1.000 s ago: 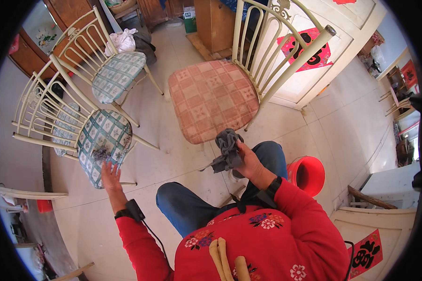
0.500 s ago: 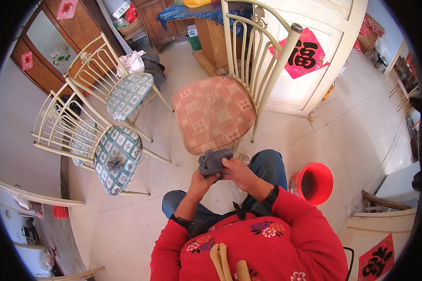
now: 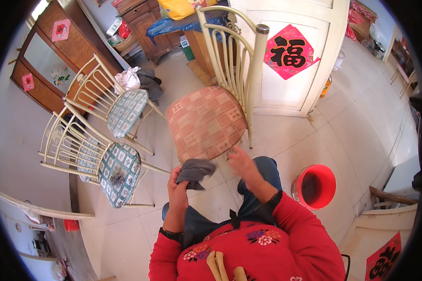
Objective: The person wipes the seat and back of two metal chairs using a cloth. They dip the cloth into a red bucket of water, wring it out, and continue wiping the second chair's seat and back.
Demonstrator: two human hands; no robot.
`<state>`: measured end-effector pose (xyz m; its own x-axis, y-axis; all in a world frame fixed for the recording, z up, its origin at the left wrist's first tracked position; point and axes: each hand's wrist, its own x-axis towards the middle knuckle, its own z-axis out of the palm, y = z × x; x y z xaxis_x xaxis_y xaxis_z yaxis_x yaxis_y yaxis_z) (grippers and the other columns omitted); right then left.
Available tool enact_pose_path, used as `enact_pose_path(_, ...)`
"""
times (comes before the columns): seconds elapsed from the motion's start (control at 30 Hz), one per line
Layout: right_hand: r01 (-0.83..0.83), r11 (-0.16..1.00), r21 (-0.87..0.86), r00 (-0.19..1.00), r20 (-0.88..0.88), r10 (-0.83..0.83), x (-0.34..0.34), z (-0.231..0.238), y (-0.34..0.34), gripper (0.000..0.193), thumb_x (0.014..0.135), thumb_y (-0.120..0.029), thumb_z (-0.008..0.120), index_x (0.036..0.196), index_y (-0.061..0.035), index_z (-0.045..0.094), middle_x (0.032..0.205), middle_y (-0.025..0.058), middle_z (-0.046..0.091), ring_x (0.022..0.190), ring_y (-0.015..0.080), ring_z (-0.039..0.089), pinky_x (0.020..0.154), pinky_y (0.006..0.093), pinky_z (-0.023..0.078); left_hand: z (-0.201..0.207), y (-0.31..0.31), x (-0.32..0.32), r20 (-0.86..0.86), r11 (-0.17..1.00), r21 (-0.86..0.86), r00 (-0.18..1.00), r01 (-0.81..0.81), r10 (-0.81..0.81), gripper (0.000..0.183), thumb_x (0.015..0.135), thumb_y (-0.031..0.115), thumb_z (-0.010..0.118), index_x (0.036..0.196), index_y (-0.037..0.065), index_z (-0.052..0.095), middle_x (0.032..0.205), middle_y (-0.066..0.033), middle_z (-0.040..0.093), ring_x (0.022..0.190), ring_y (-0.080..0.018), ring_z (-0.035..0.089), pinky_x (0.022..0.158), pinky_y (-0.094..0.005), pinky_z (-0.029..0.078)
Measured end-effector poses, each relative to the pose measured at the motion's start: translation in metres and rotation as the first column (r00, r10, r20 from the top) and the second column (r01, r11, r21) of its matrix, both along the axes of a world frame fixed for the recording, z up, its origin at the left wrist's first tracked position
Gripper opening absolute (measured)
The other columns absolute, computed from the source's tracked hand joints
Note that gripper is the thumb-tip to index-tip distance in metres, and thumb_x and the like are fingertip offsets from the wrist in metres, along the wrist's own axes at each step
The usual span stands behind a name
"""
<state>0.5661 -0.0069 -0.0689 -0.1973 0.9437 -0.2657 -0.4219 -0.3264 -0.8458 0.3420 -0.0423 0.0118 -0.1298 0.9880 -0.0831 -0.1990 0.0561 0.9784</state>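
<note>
In front of my knees, my left hand (image 3: 176,189) is closed round one end of a grey cloth (image 3: 195,173), whose free part hangs toward the right. The cloth is at the front edge of a pink checked chair seat (image 3: 206,122), part of a cream metal chair (image 3: 254,70) facing me. My right hand (image 3: 245,167) is apart from the cloth, near the seat's front right corner. Motion blurs its fingers, so their pose is unclear. A red bucket (image 3: 332,185) with dark water inside stands on the floor to the right of my knee.
To the left stand several cream metal chairs with green checked seats, one nearer (image 3: 131,159) and one farther (image 3: 131,105). A white door (image 3: 305,100) with a red paper is behind the pink chair. A wooden table with blue plastic sheeting (image 3: 173,28) stands at the back.
Both hands were together on the bunched cloth. The right hand has come off it and moved right, while the left has drawn the cloth a little left, where it hangs looser.
</note>
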Motion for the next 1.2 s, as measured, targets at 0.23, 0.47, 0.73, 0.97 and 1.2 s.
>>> enact_pose_path(0.23, -0.372, 0.927, -0.033, 0.819, -0.482, 0.312, -0.022, 0.017, -0.028, 0.058, 0.09, -0.029, 0.062, 0.139, -0.0151, 0.037, 0.125, 0.0038, 0.054, 0.116, 0.0164, 0.051, 0.091, 0.0421, 0.047, -0.018, 0.008, 0.048, -0.281, 0.96, 0.004, 0.922, 0.279, -0.267, 0.042, 0.088, 0.001, 0.05, 0.13, 0.003, 0.047, 0.119, -0.0089, 0.057, 0.109, -0.0175, 0.055, 0.095, -0.0297, 0.043)
enact_pose_path(0.47, -0.233, 0.966, 0.113, 0.833, -0.49, 0.258, 0.018, 0.05, -0.001, 0.042, 0.09, -0.017, 0.06, 0.13, -0.0114, 0.047, 0.119, 0.0036, 0.058, 0.108, 0.0196, 0.059, 0.089, 0.0417, 0.05, -0.012, 0.008, 0.049, -0.42, 0.919, -0.047, 0.827, 0.391, -0.373, 0.054, 0.089, 0.016, 0.061, 0.138, 0.005, 0.041, 0.132, -0.0113, 0.049, 0.123, -0.0207, 0.045, 0.103, -0.0334, 0.034)
enact_pose_path(0.73, -0.306, 0.952, 0.017, 0.648, -0.728, 0.222, -0.03, 0.065, 0.017, 0.036, 0.088, -0.001, 0.054, 0.123, -0.0079, 0.053, 0.114, 0.0037, 0.061, 0.102, 0.0167, 0.061, 0.087, 0.0331, 0.051, -0.023, -0.005, 0.012, 0.405, 0.937, 0.006, 0.856, 0.349, -0.321, 0.077, 0.092, 0.059, 0.046, 0.146, 0.007, 0.028, 0.143, -0.0089, 0.043, 0.129, -0.0224, 0.044, 0.102, -0.0354, 0.038)
enact_pose_path(0.97, -0.247, 0.912, 0.327, 0.946, 0.286, 0.153, -0.045, 0.061, 0.033, 0.052, 0.082, -0.009, 0.064, 0.131, -0.002, 0.047, 0.117, 0.0113, 0.06, 0.106, 0.0224, 0.06, 0.091, 0.0353, 0.047, -0.042, -0.006, -0.004, 0.375, 0.945, -0.212, 0.914, 0.248, -0.156, 0.054, 0.097, 0.047, 0.044, 0.134, 0.008, 0.044, 0.125, -0.0076, 0.058, 0.109, -0.021, 0.06, 0.089, -0.0388, 0.05)
enact_pose_path(1.2, -0.434, 0.632, 0.642, 0.675, 0.697, -0.243, -0.086, 0.045, -0.008, 0.078, 0.076, -0.024, 0.073, 0.142, -0.0049, 0.036, 0.143, 0.0235, 0.038, 0.13, 0.0373, 0.04, 0.106, 0.0415, 0.035, -0.037, -0.006, -0.017, 0.469, 0.97, -0.173, 0.88, 0.173, -0.073, 0.045, 0.099, 0.04, 0.043, 0.128, 0.006, 0.049, 0.118, -0.0084, 0.061, 0.099, -0.022, 0.063, 0.084, -0.04, 0.053)
